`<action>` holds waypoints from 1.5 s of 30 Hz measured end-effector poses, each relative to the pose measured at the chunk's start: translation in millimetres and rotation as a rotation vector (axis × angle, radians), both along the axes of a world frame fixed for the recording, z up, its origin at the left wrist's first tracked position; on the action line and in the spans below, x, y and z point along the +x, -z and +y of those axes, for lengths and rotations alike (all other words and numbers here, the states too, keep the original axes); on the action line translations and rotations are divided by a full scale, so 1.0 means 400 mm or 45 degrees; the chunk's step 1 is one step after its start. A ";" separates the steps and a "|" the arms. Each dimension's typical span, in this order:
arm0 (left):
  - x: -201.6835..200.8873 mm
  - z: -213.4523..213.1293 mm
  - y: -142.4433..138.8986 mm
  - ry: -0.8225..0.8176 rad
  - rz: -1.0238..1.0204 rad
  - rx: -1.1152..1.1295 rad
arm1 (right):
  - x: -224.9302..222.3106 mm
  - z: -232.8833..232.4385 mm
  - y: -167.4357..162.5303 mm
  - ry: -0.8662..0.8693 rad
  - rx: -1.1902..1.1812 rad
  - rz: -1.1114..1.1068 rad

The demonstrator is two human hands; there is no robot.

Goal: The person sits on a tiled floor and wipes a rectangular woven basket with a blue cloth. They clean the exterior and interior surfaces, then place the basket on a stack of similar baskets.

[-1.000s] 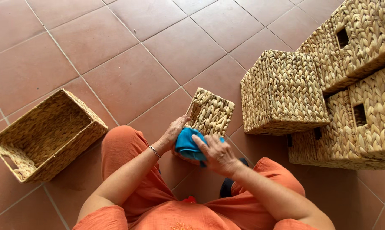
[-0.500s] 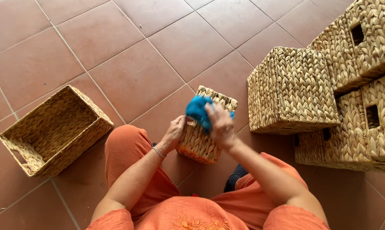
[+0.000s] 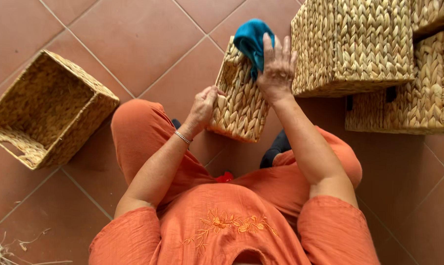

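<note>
**A:** How does that small woven basket [image 3: 241,100] feel to you?

**B:** By the look of it, light and fairly stiff: braided straw over a frame, rough enough not to slip, though the weave could fray if you squeeze hard. You do best holding it by an edge or corner, as your left hand [image 3: 202,107] does now, fingers curled around the near left side with the thumb against the weave.

**A:** And your right hand [image 3: 278,66]?

**B:** It lies flat, fingers spread, pressing a blue cloth [image 3: 251,40] onto the basket's far upper end. The cloth is soft and limp and bunches under your palm.

**A:** Where does the basket sit?

**B:** Tilted between your two hands, above your knees, its far end over the tiled floor [image 3: 133,44]. A larger woven basket [image 3: 352,46] stands just beside it on your right, and an open woven basket [image 3: 45,110] lies well apart on your left.
</note>
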State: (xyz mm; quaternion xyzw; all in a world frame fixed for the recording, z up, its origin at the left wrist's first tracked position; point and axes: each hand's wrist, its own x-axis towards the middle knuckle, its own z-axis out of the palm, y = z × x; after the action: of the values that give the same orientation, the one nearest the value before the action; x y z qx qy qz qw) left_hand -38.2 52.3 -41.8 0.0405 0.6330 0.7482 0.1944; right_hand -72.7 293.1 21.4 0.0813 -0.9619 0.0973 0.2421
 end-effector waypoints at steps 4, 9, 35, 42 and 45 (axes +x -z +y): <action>-0.003 -0.028 -0.034 -0.072 -0.160 0.047 | 0.094 -0.063 -0.035 -0.202 -0.061 -0.044; -0.032 -0.052 -0.033 -0.087 -0.249 0.135 | 0.360 -0.177 -0.082 -0.603 -0.026 -0.306; -0.073 -0.030 -0.004 -0.101 -0.210 0.081 | 0.319 -0.161 -0.098 -0.656 -0.085 -0.307; -0.037 0.011 -0.011 -0.075 -0.034 -0.213 | 0.001 0.002 -0.033 -0.084 0.086 -0.102; -0.028 0.014 -0.028 -0.081 0.242 -0.288 | -0.085 0.013 -0.027 0.131 0.028 -0.081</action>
State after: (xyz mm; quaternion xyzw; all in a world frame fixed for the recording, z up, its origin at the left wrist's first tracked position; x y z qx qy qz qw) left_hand -49.5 57.7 -30.7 0.0689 0.7299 0.6706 0.1132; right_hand -106.6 298.5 32.4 0.0312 -0.9731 0.0769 0.2150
